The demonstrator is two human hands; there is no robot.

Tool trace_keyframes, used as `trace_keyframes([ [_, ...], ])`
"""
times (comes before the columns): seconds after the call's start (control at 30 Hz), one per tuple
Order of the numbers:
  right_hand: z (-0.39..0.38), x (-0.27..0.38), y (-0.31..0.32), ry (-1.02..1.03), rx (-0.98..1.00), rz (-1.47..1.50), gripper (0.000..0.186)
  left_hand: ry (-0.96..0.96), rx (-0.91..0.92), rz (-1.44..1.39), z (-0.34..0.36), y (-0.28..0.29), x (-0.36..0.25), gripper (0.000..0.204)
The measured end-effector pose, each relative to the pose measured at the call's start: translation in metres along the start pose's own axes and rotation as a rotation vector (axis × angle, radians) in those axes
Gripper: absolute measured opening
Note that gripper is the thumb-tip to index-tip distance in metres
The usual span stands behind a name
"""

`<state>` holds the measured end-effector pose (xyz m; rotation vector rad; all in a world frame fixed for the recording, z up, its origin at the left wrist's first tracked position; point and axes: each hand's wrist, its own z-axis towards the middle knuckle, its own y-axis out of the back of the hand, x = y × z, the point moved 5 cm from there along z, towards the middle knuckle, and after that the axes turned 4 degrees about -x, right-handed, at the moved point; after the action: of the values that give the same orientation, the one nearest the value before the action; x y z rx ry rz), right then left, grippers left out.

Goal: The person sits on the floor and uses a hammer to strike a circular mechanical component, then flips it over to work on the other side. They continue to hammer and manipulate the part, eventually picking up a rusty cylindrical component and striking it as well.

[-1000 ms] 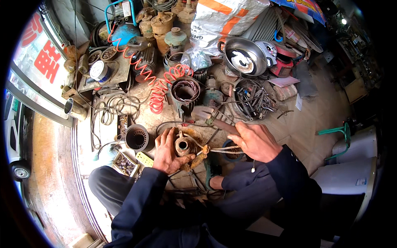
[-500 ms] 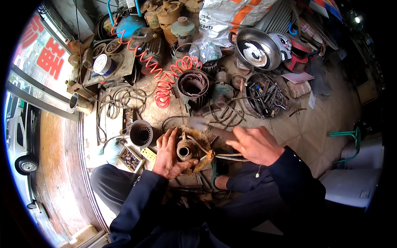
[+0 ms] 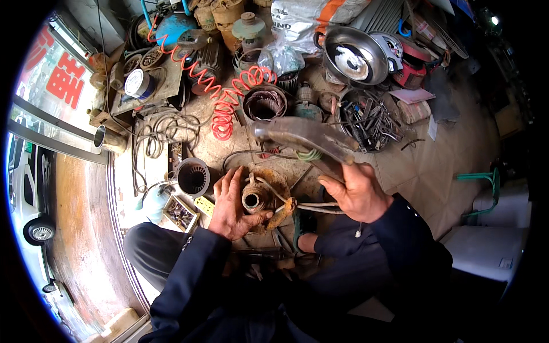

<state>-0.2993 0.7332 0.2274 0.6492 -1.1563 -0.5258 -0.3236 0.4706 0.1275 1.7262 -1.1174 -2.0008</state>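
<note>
A rusty pump housing [image 3: 273,178] with a round threaded outlet stands on the floor between my knees. My left hand [image 3: 230,210] grips its left side, fingers over the far edge and thumb along the near side. Out to the right of the housing runs a pale cable [image 3: 315,208], tied with a rusty-orange wrap. My right hand [image 3: 362,193] is closed round the handle of a hammer [image 3: 309,137]. The hammer's head is raised above and beyond the housing, smeared by motion.
A hollow motor stator [image 3: 193,178] stands left of the housing, near a small box of bolts [image 3: 180,215]. Farther off are a copper-wound stator [image 3: 265,104], a red coiled hose [image 3: 223,123], a basin of tools [image 3: 369,123] and a steel pot [image 3: 355,56].
The hammer has swung up, away from the housing, and now shows larger. My right hand has turned with it and risen a little. My left hand keeps its grip on the housing.
</note>
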Motion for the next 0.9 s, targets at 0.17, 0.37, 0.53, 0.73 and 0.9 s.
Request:
trace_keyframes([
  [0.17, 0.007, -0.010, -0.013, 0.003, 0.332, -0.310, 0.028, 0.003, 0.024, 0.073, -0.007, 0.004, 0.004, 0.127],
  [0.37, -0.009, -0.022, -0.025, -0.214, 0.486, -0.291, 0.029, -0.028, -0.030, -0.021, 0.001, 0.001, -0.001, 0.125],
  [0.53, -0.001, -0.001, -0.010, -0.064, 0.202, -0.299, 0.027, -0.030, -0.008, 0.061, 0.002, 0.001, 0.003, 0.125],
  [0.73, -0.041, 0.096, 0.025, -0.242, -0.373, 0.151, 0.017, -0.023, 0.044, -0.044, -0.007, 0.010, 0.016, 0.126],
  [0.9, -0.153, 0.095, -0.024, -0.391, -0.302, -0.027, 0.034, -0.108, 0.203, -0.296, 0.003, 0.022, 0.018, 0.119],
])
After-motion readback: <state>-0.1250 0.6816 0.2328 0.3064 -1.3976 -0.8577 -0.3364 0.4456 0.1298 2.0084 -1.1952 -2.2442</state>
